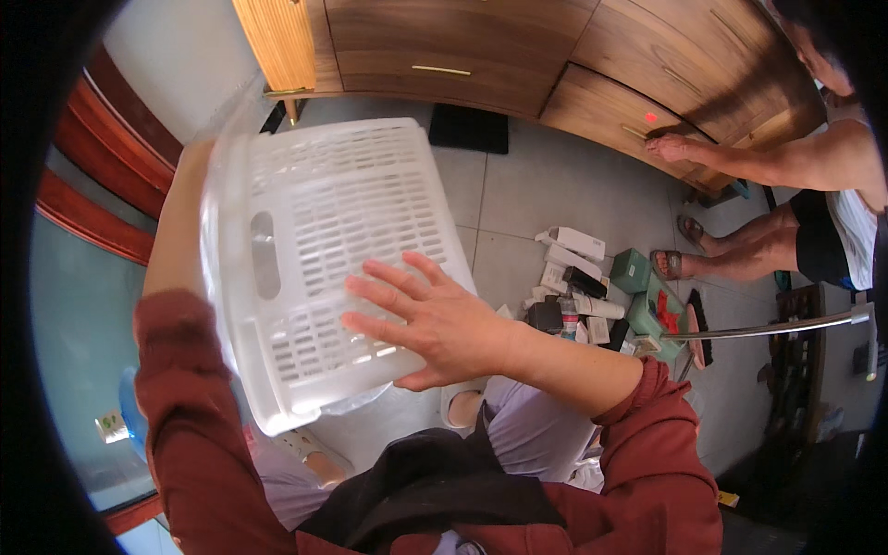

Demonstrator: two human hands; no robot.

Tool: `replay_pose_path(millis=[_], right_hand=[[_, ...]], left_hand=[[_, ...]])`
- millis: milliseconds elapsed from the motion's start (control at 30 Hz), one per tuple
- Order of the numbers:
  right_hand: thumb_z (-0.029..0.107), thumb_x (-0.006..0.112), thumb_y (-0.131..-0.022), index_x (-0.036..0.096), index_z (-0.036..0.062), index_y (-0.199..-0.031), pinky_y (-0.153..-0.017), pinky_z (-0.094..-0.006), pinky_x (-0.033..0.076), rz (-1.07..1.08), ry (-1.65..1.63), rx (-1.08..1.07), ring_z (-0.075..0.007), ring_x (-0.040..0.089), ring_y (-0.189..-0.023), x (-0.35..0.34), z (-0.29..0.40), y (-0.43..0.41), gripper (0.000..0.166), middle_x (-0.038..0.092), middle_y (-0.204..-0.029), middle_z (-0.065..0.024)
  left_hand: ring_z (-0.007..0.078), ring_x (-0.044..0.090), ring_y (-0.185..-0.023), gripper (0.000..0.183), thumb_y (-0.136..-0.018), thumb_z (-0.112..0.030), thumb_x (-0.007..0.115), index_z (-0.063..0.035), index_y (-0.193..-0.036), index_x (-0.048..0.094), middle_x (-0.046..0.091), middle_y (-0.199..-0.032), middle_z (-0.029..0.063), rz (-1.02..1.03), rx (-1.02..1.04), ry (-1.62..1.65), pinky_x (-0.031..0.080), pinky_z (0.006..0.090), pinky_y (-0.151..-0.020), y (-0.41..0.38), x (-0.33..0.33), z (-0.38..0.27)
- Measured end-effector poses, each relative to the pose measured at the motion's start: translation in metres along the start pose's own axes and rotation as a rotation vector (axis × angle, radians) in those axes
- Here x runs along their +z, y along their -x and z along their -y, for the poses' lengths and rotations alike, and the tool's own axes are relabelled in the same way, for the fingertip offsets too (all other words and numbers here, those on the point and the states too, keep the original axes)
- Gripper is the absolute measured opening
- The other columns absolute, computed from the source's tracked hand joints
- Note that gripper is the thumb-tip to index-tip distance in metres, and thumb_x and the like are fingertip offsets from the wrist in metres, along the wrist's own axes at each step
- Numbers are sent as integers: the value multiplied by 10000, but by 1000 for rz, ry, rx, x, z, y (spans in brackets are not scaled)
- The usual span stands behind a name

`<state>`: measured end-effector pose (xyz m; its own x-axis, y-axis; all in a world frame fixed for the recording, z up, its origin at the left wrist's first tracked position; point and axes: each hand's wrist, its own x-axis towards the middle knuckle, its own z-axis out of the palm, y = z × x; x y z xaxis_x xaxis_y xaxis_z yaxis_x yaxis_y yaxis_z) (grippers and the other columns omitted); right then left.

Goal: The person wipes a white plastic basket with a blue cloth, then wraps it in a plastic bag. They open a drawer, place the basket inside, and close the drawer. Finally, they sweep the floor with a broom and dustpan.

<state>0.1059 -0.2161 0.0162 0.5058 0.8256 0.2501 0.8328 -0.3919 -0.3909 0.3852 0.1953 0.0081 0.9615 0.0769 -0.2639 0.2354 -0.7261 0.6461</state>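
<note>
A white plastic basket (347, 229) with slotted walls and an oval handle hole is tilted in front of me, above the floor. Clear plastic film (232, 132) clings around its rim on the left. My right hand (437, 319) lies flat over the slotted face, fingers spread; whether it presses on the plastic or hovers just off it is hard to tell. My left forearm (179, 215) runs up along the basket's left side, and the hand itself is hidden behind the basket.
Several small boxes and bottles (572, 284) lie on the tiled floor (513, 201) to the right, near a green box (630, 270). Wooden drawers (451, 48) line the far side. Another person's hand (669, 148) touches a drawer front. A metal rod (763, 329) juts in from the right.
</note>
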Motion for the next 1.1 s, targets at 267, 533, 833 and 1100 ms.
replay_pose_path(millis=[267, 533, 833, 1100], right_hand=[[354, 719, -579, 371, 212, -1276, -1025, -473, 159, 43, -67, -92, -282, 222, -1274, -6, -9, 8, 792, 254, -1377, -76], [333, 734, -550, 438, 240, -1229, -1017, -473, 193, -72, -60, -80, -301, 261, -1252, 0, -16, -2, 747, 320, -1341, -83], [328, 742, -534, 452, 228, -1219, -1026, -467, 184, -125, -52, -44, -301, 253, -1257, 2, -13, 0, 750, 324, -1341, -82], [295, 737, -539, 461, 210, -1213, -1028, -469, 175, -111, -83, -29, -307, 239, -1264, 2, -10, 1, 733, 320, -1340, -95]], left_hand=[[260, 483, -1051, 451, -818, -210, 462, 33, -1194, 413, 494, -1145, 173, -307, -162, 497, 385, 361, -859, 166, 71, 108], [269, 457, -1085, 452, -811, -196, 474, 26, -1199, 412, 470, -1178, 170, -565, -276, 1021, 363, 359, -889, 267, 212, 112], [279, 428, -1123, 455, -803, -180, 487, 19, -1205, 411, 443, -1215, 166, -805, 10, 725, 340, 357, -922, 313, 154, 32], [309, 246, -1259, 445, -735, -76, 578, -66, -1165, 464, 358, -1298, 138, -516, 370, -182, 194, 394, -1020, 369, 145, -72]])
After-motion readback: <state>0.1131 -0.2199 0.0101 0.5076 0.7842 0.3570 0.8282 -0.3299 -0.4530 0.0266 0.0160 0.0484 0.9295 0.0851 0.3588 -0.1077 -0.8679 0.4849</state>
